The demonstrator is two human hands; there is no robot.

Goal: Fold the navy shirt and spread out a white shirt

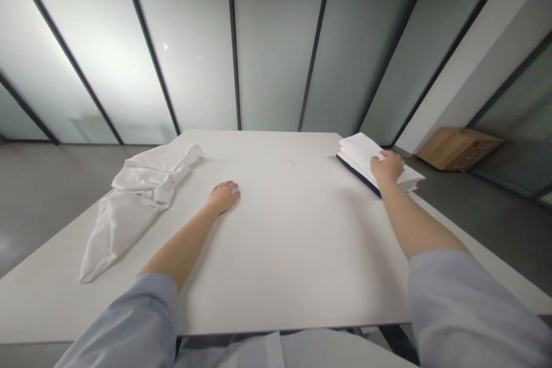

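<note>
At the right edge of the table lies a stack of folded white cloths [360, 149], with a dark navy layer [357, 175] at the bottom. My right hand [387, 167] is on top of this stack, thumb and fingers closing on the upper white cloth. Left of the table's middle, my left hand [224, 196] rests low on the surface with its fingers curled together. A small white bit shows between its thumb and fingers, too small to name. Beyond that hand, to the left, a crumpled white cloth [142, 184] lies spread along the table's left edge.
The white table [284, 253] reaches from my body towards a wall of frosted glass panels [276, 40] with dark frames. A wooden cabinet [452, 146] stands on the grey floor at the right, beside a pale pillar [470, 63].
</note>
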